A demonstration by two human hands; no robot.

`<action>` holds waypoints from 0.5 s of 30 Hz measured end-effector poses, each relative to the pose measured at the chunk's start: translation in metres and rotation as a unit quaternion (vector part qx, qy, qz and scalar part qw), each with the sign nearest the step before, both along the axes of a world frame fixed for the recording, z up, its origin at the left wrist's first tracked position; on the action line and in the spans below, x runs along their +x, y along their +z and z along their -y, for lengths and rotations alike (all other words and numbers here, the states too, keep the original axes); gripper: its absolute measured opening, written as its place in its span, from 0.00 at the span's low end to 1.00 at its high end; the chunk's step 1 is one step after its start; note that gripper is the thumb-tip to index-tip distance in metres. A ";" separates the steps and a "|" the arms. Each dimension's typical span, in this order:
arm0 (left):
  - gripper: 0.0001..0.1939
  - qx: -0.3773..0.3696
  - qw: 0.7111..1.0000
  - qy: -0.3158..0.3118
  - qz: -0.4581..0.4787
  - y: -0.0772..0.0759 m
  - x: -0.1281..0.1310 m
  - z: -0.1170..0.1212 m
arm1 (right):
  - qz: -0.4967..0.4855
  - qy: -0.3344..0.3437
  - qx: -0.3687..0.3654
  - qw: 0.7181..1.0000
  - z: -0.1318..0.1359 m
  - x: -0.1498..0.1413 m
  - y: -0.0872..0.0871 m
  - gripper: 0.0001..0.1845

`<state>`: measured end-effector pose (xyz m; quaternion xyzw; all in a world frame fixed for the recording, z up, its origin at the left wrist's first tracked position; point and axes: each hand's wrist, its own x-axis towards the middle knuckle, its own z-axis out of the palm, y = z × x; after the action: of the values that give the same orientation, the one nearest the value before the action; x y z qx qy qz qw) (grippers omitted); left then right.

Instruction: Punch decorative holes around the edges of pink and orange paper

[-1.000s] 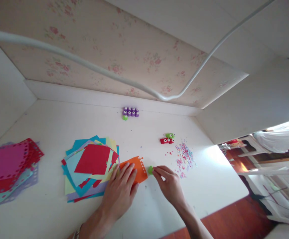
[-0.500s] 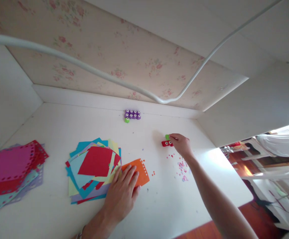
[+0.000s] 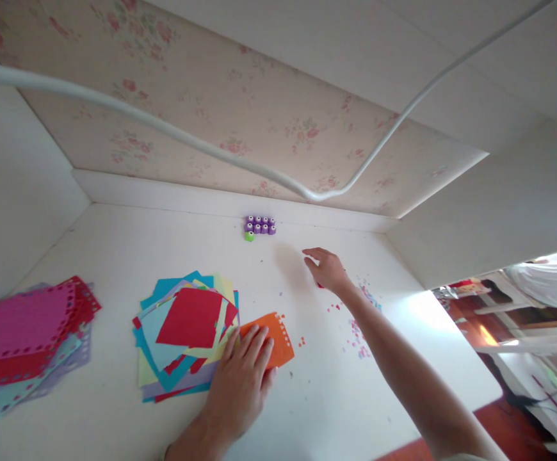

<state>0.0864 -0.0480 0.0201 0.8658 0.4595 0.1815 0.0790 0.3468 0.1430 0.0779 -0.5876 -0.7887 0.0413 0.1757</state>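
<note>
My left hand [image 3: 240, 378] lies flat, fingers stretched, on an orange paper sheet [image 3: 274, 342] with small holes punched along its right edge. Under and beside that hand is a stack of coloured papers, topped by a red sheet [image 3: 189, 318]. My right hand [image 3: 325, 266] hovers farther back, thumb and fingers apart with nothing visible between them. A bit of a red craft punch [image 3: 320, 285] shows below this hand, which hides the rest. By the back edge stand several purple craft punches [image 3: 261, 225], with a green craft punch [image 3: 250, 236] in front.
Punched papers [image 3: 24, 320] in pink, red and blue lie piled at the left. Small paper bits [image 3: 359, 339] are scattered on the white table [image 3: 326, 410] near my right forearm. A white cable [image 3: 187, 142] hangs across the view, before the flowered wall.
My right hand has opened and shifted left from the green craft punch it was pinching; that punch is now out of sight. My left hand stays on the orange paper.
</note>
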 end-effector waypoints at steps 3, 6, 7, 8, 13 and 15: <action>0.21 0.011 1.000 0.009 0.017 0.002 0.000 0.000 | 0.008 0.077 -0.035 0.996 -0.021 -0.056 -0.003 0.19; 0.19 0.024 0.998 0.032 0.045 0.007 0.000 -0.001 | 0.020 0.119 -0.053 0.991 -0.048 -0.109 -0.008 0.24; 0.18 0.027 0.997 0.039 0.053 0.009 -0.001 -0.002 | 0.023 0.122 -0.057 0.991 -0.058 -0.123 -0.009 0.25; 0.18 0.028 0.997 0.045 0.060 0.010 -0.001 -0.004 | 0.028 0.122 -0.062 0.990 -0.066 -0.134 -0.010 0.24; 0.21 0.044 0.993 0.102 0.046 0.006 -0.006 -0.010 | 0.042 0.119 -0.091 0.988 -0.085 -0.149 -0.014 0.14; 0.25 0.050 0.991 0.123 0.028 0.001 -0.006 -0.012 | 0.035 0.129 -0.098 0.986 -0.080 -0.141 -0.015 0.11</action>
<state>0.0801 -0.0364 0.0210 0.7999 0.5508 0.2369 0.0255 0.2059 0.2233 0.0626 -0.4961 -0.8560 0.1202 0.0822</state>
